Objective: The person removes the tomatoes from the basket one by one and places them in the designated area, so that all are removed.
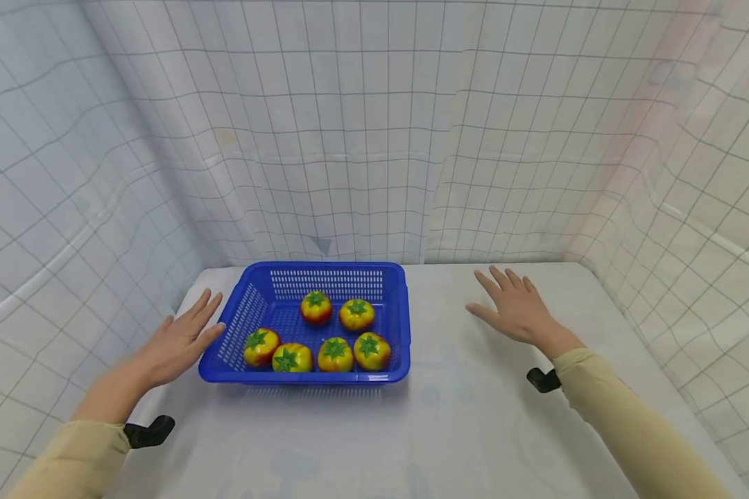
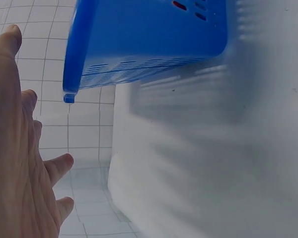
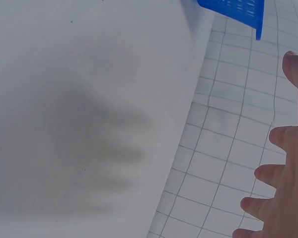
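A blue plastic basket (image 1: 304,378) with slotted walls stands on the white table, left of the middle. Several shiny yellow-and-red fruits with green leafy tops lie in it, such as one at the back (image 1: 316,309) and one at the front right (image 1: 372,352). My left hand (image 1: 176,346) hovers by the basket's left rim, fingers spread and holding nothing; the left wrist view has the basket (image 2: 149,34) beside that hand. My right hand (image 1: 517,310) is held above the table on the right, well apart from the basket, with straight, spread fingers and nothing in it.
White cloth with a grey grid (image 1: 374,138) hangs behind the table and on both sides. The white tabletop (image 1: 449,416) carries shadows of the hands. A black strap piece sits at each wrist, the left one (image 1: 150,432) and the right one (image 1: 543,380).
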The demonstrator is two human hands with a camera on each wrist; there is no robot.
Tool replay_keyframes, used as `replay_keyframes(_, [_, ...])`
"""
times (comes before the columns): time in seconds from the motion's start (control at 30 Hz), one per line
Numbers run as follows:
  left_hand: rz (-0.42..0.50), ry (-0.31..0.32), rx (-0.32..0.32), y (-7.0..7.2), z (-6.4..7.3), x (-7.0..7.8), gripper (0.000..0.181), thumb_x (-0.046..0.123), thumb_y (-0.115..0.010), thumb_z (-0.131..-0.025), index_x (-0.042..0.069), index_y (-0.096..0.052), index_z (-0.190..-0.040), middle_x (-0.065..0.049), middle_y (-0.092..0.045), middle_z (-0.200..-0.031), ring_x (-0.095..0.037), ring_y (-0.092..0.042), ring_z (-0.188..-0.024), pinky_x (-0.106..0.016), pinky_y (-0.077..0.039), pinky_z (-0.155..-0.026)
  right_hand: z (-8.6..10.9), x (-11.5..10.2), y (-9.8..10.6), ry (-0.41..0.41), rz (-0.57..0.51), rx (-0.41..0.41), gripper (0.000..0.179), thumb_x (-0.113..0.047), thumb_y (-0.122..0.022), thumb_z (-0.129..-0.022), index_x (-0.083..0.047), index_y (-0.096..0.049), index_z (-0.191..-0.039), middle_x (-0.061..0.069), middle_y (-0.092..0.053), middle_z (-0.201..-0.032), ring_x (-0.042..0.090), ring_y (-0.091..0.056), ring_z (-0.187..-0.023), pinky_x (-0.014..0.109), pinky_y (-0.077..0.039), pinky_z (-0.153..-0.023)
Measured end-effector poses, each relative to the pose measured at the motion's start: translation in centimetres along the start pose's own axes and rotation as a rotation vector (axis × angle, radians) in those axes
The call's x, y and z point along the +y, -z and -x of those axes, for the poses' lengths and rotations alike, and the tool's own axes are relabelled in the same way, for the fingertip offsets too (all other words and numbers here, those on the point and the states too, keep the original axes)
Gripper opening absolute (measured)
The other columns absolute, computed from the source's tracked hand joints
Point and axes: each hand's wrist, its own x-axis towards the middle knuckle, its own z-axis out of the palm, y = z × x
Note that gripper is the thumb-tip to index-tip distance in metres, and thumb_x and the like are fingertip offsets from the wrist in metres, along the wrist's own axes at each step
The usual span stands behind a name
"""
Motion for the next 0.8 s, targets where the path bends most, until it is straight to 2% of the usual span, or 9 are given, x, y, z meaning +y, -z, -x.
replay_keyframes(0.2, [0.131, -0.021, -0.022, -1.1, 1.0, 0.3, 0.071, 0.043, -0.039, -0.11, 0.019, 0.0, -0.165, -0.019, 0.007, -0.17, -0.058, -0.006, -0.149, -0.082, -0.006, -0.106, -0.2, -1.1, -0.2, 0.035, -0.022, 0.005, 0.082, -0.067, -0.042, -0.101, -0.014, -0.027, -0.162, 0.023, -0.024, -0.165, 0.051, -0.019, -0.15, 0.07, -0.01, -0.116])
replay_keyframes(0.33, [0.183, -0.035, -0.021, -1.4, 1.6, 0.6, 0.072, 0.04, -0.043, -0.109, 0.022, -0.001, -0.165, -0.014, 0.01, -0.171, -0.056, -0.005, -0.15, -0.083, -0.012, -0.103, -0.5, -1.9, -0.3, 0.061, -0.024, 0.02, 0.082, -0.067, -0.044, -0.101, -0.015, -0.028, -0.162, 0.021, -0.028, -0.164, 0.049, -0.023, -0.149, 0.069, -0.013, -0.117])
replay_keyframes(0.53, [0.207, -0.033, -0.019, -1.8, 2.5, 1.2, 0.074, 0.037, -0.047, -0.109, 0.024, -0.002, -0.165, -0.01, 0.01, -0.171, -0.052, -0.004, -0.152, -0.085, -0.017, -0.1, -1.0, -3.0, -0.7, 0.096, -0.038, 0.033, 0.08, -0.065, -0.047, -0.101, -0.015, -0.031, -0.161, 0.02, -0.031, -0.163, 0.046, -0.027, -0.148, 0.067, -0.02, -0.116])
replay_keyframes(0.8, [0.185, -0.046, -0.008, -1.9, 3.5, 1.7, 0.074, 0.035, -0.051, -0.107, 0.023, -0.006, -0.166, -0.015, 0.005, -0.171, -0.055, -0.01, -0.15, -0.083, -0.027, -0.097, -1.8, -4.6, -0.9, 0.139, -0.052, 0.041, 0.075, -0.058, -0.052, -0.102, -0.014, -0.035, -0.16, 0.02, -0.035, -0.161, 0.044, -0.032, -0.146, 0.066, -0.026, -0.114])
